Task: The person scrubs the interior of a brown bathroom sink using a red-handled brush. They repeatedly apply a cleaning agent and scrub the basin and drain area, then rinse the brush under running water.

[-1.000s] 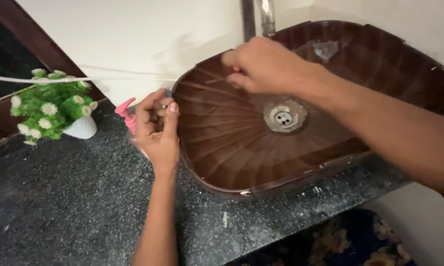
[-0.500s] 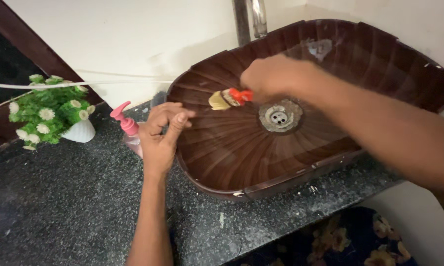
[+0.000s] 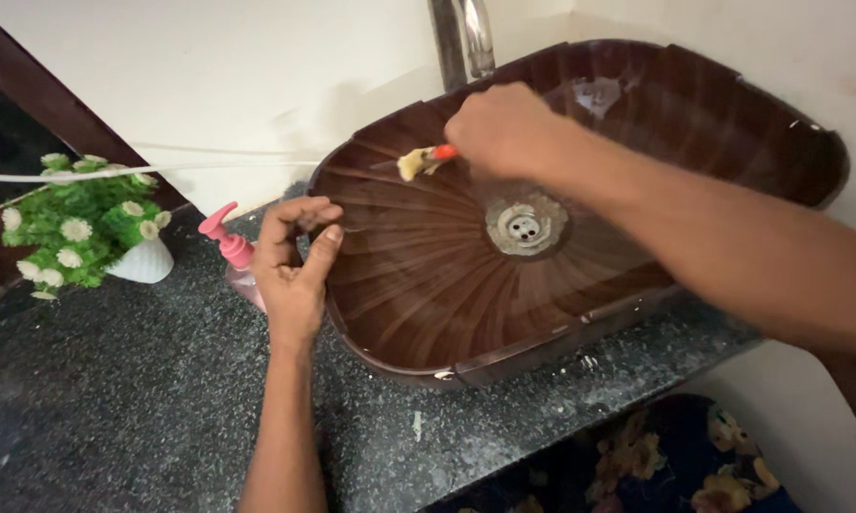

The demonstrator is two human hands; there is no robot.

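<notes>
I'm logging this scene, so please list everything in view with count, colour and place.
sink: one, brown ribbed, on the counter
drain: one, grey, sink middle
tap: one, silver, behind sink
brush: one, orange with pale bristles, inside sink
soap pump bottle: one, pink, left of sink
plant pot: one, white, green leaves, far left
counter: one, dark speckled
left hand: at sink's left rim, fingers curled
right hand: holding brush

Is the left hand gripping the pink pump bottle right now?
No: the left hand hovers half-curled by the basin's rim, with the pink pump bottle behind it, ungripped.
</notes>
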